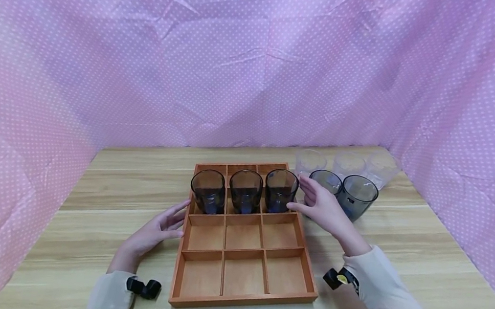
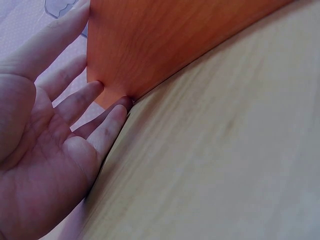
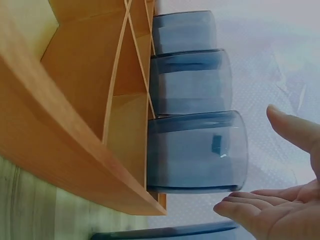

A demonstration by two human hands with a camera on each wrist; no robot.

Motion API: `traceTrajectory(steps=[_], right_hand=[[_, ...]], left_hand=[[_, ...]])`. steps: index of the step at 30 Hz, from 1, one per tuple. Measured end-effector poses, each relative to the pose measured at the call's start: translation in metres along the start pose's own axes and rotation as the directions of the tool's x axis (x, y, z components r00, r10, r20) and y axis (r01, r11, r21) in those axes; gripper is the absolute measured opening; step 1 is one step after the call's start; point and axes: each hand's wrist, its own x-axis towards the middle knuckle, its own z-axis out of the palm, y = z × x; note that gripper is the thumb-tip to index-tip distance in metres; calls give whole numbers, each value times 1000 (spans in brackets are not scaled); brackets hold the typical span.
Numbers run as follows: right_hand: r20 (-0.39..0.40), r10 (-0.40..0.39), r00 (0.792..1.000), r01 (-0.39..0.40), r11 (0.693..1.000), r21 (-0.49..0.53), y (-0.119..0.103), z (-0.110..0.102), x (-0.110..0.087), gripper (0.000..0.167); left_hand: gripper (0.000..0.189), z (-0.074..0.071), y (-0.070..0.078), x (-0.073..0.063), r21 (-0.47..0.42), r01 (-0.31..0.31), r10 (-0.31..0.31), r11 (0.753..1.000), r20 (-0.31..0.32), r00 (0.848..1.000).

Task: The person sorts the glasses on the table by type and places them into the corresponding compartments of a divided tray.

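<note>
A wooden tray [image 1: 243,302] divided into compartments lies on the table. Three dark tinted glasses, the left one [image 1: 207,193], the middle one [image 1: 245,193] and the right one [image 1: 281,192], stand upright side by side in its second row from the back. My left hand [image 1: 154,233] rests along the tray's left side; in the left wrist view its extended fingers [image 2: 80,102] touch the orange-brown outer wall [image 2: 150,45]. Beside the right glass is my right hand [image 1: 322,207], thumb and fingers spread. The right wrist view has these fingertips close by that glass [image 3: 197,155].
Two more dark glasses [image 1: 358,196] stand to the right of the tray, behind my right hand. At the back right are three clear glasses [image 1: 349,162]. Pink dotted cloth [image 1: 257,73] hangs around the back and sides of the wood-grain table [image 1: 133,176].
</note>
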Motion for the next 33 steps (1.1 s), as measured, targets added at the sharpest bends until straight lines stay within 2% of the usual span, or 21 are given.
traceTrajectory(steps=[15,33], right_hand=[[3,-30,1000,30,999,33,-6,-9,-23,76],[-35,-60,998,62,996,68,7,-25,-44,69]], left_hand=[[77,0,1,0,32,22,-22,999,-12,1000],[77,0,1,0,37,11,-11,999,-2,1000]])
